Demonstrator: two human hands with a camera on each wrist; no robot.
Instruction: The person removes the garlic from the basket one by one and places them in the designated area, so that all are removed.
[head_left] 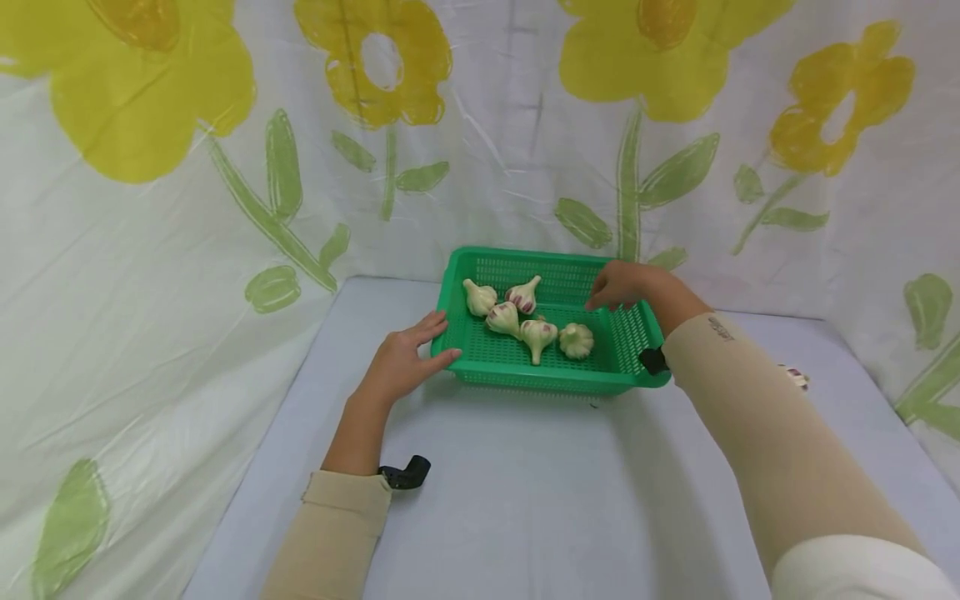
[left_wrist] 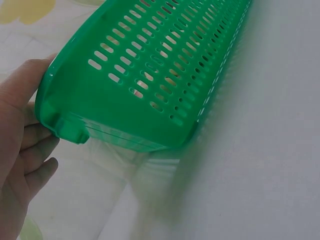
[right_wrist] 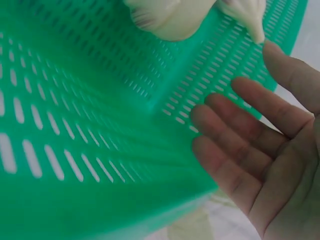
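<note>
A green plastic basket [head_left: 540,380] with slotted walls stands at the back of the table, several garlic bulbs [head_left: 537,335] lying in its left and middle parts. My left hand [head_left: 401,358] rests at the basket's left end, fingers extended along the rim and thumb at the near corner. In the left wrist view its fingertips [left_wrist: 49,167] show beside the rim lip. Over the basket's right part hangs my right hand [head_left: 618,285], fingers loosely bent and nothing in them. Garlic bulbs [right_wrist: 172,17] are beyond its fingertips in the right wrist view.
Another garlic bulb [head_left: 798,379] lies on the table right of the basket, partly hidden by the right sleeve [head_left: 772,417]. A white tabletop [head_left: 510,492] extends in front. A white curtain [head_left: 495,192] with yellow flowers hangs behind and at the sides.
</note>
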